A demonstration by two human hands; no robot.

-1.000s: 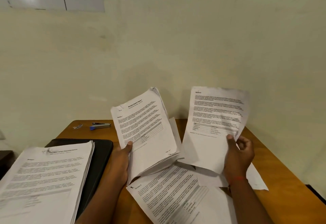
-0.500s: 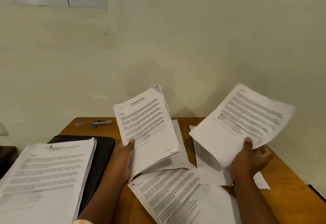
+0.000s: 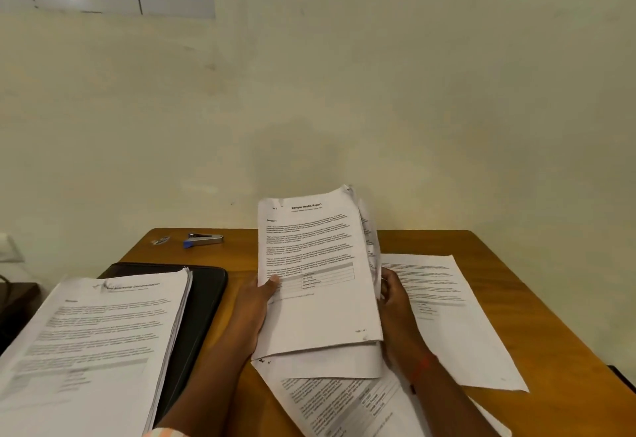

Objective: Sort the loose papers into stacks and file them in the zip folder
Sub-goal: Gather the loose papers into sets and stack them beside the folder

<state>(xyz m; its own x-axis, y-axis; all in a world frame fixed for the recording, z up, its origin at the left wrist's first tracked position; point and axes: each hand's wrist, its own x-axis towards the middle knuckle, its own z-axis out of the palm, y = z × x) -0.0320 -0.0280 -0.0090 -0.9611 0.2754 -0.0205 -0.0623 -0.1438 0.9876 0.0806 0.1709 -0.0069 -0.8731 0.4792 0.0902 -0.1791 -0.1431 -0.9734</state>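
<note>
**Sheet laid down, hand back at the bundle**

The page that the right hand (image 3: 395, 302) held up a moment ago now lies flat on the table (image 3: 537, 299) as a single sheet (image 3: 444, 302), at 3 o'clock from the bundle (image 3: 316, 264). That hand has come back to the bundle's right edge, fingers curled against the rear pages; whether it pinches one I cannot tell. The left hand (image 3: 254, 305) grips the bundle upright, thumb on the front page. More loose sheets (image 3: 337, 402) lie at 6 o'clock. At 9 o'clock a thick stack (image 3: 96, 333) rests on the black zip folder (image 3: 203, 295), which looks closed. Sorting is probably mid-way, and filing has not begun.
</note>
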